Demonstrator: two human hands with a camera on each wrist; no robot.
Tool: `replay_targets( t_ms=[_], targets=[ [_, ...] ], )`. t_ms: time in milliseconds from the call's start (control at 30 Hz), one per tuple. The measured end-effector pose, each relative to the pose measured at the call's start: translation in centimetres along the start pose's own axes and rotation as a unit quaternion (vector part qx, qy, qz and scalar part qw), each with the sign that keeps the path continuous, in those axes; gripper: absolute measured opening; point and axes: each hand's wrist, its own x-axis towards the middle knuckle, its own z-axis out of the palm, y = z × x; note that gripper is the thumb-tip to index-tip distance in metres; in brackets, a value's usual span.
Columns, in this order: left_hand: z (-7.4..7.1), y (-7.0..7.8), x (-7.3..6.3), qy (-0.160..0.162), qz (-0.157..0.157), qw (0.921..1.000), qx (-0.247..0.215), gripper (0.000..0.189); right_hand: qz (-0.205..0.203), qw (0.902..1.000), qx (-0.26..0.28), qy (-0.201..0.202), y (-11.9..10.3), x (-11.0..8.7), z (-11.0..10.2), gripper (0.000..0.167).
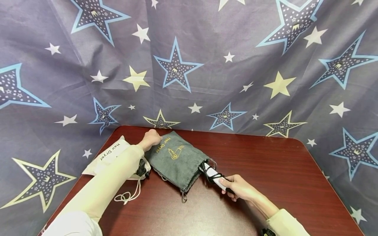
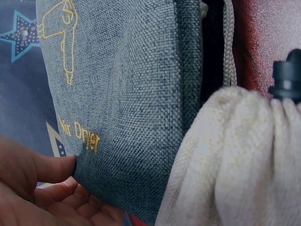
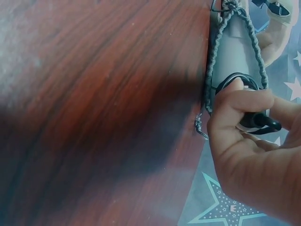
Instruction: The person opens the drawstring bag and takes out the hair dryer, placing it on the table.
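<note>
My right hand (image 1: 237,187), near right: fingers wrapped round white handle (image 1: 211,172). Long axis slants far-left, far end inside mouth of grey bag (image 1: 180,161). My left hand (image 1: 150,139)'s farther out, pinching bag's far-left end.

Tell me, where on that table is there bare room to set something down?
The table is barest between the right grip and the right edge. Another free patch lies near front, between the white cord and that grip. It's crowded at left, where the gray bag and cream bag lie together.
</note>
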Motion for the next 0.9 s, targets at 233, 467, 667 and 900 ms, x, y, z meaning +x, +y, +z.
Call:
replay_targets(
  t_ms=[233, 467, 667, 900],
  targets=[
    [-0.15, -0.04, -0.04, -0.003, 0.001, 1.0000, 0.001, 0.046, 0.009, 0.9999, -0.002, 0.009, -0.05, -0.16, -0.16, 0.037],
    [-0.21, -0.04, -0.20, 0.003, 0.009, 0.9999, 0.007, 0.047, 0.012, 0.9998, 0.000, 0.013, 0.01, -0.24, -0.25, 0.037],
    [-0.27, -0.13, -0.23, 0.003, 0.010, 0.9999, 0.007, 0.044, 0.017, 0.9998, 0.002, 0.011, -0.01, -0.41, -0.25, 0.037],
    [-0.13, -0.07, -0.17, -0.004, -0.003, 1.0000, -0.004, 0.045, 0.010, 0.9999, 0.002, 0.009, -0.07, -0.70, -0.28, 0.038]
  ],
)
